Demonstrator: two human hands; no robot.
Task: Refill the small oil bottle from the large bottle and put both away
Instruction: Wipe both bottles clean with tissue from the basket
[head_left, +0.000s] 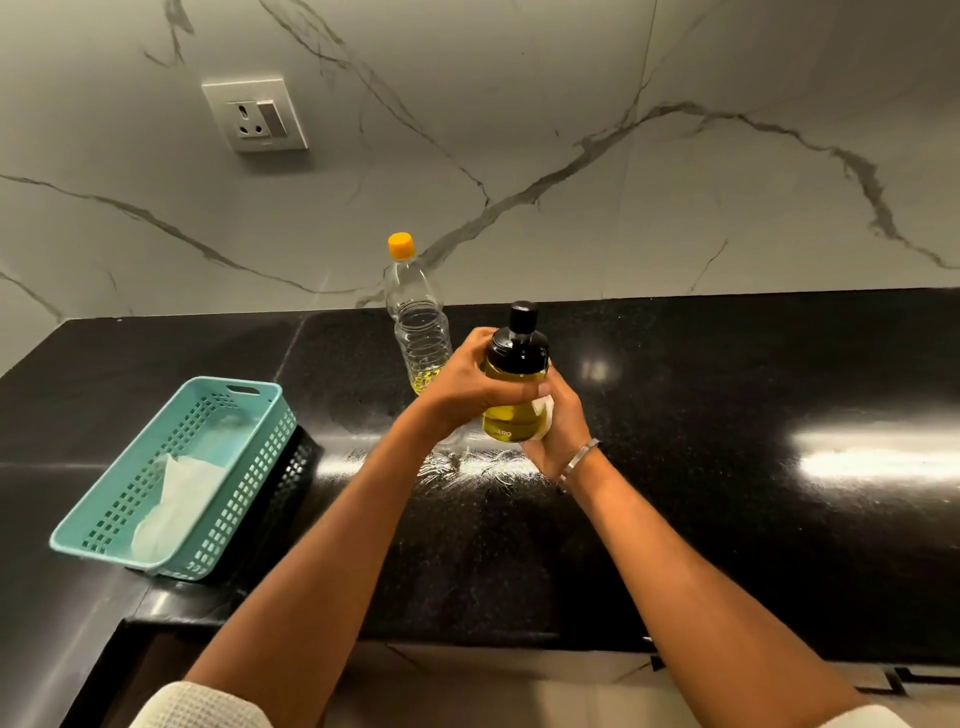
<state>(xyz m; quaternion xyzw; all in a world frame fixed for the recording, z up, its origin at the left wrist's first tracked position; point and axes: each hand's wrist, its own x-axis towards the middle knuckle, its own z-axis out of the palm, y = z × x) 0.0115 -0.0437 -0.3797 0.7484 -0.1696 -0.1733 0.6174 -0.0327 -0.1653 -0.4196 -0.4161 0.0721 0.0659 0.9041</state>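
Observation:
The small oil bottle (511, 410), glass with a black cap and full of yellow oil, is lifted above the black counter (727, 415). My left hand (467, 387) wraps its upper part near the cap. My right hand (558, 426) presses a white tissue (545, 410) against its right side. Behind them the large clear plastic bottle (421, 332) stands upright with its orange cap on and only a little yellow oil at the bottom.
A teal perforated basket (244, 467) holding a white tissue sits at the left near the counter's front edge. A wall socket (254, 114) is on the marble backsplash. Smeared streaks mark the counter under my hands.

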